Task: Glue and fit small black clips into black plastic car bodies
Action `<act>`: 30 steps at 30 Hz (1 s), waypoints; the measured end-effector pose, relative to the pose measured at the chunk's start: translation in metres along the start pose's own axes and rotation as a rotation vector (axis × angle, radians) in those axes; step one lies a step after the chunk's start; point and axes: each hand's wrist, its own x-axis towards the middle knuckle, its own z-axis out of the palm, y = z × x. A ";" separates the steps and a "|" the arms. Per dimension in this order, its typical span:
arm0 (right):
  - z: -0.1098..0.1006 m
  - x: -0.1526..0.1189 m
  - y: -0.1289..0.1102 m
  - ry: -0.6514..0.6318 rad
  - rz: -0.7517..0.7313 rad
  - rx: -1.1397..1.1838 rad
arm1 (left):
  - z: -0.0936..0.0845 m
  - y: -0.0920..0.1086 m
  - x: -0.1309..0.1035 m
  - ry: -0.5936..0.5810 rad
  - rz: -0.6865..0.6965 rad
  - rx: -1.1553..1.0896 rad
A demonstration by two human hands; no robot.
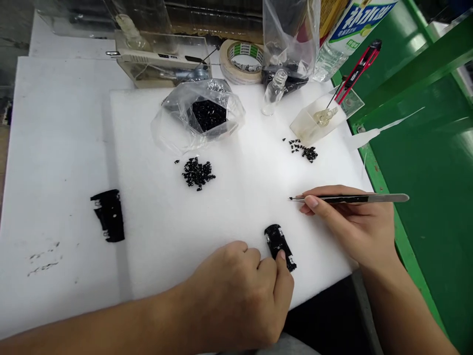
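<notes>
My right hand (345, 224) is closed around a pair of tweezers (354, 198) that points left. A tiny black piece (290, 198) shows at their tips. Curled at the front of the white foam sheet, my left hand (247, 291) presses a digit on a small black curved part (278, 244) and steadies it against the sheet. Silvery spots show along that part's edges. A similar black part (110, 215) lies apart at the left. Small black pieces form one pile (198, 172) in the middle and a smaller pile (309, 154) at the right.
An open plastic bag (209, 116) of black pieces lies at the back, near a tape roll (242, 59) and a glass vial (274, 92). A clear box (301, 123) holds a small bottle and a red-black knife (358, 71). Green metal framing (443, 197) borders the right side.
</notes>
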 end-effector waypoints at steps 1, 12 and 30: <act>0.001 -0.003 0.001 0.019 -0.001 -0.010 | 0.000 0.000 0.000 0.005 -0.004 -0.003; 0.004 -0.031 0.011 0.031 -0.506 -0.236 | 0.001 -0.001 0.001 -0.003 -0.010 -0.024; 0.006 -0.029 0.010 0.044 -0.438 -0.299 | 0.001 0.000 -0.001 -0.023 -0.005 -0.025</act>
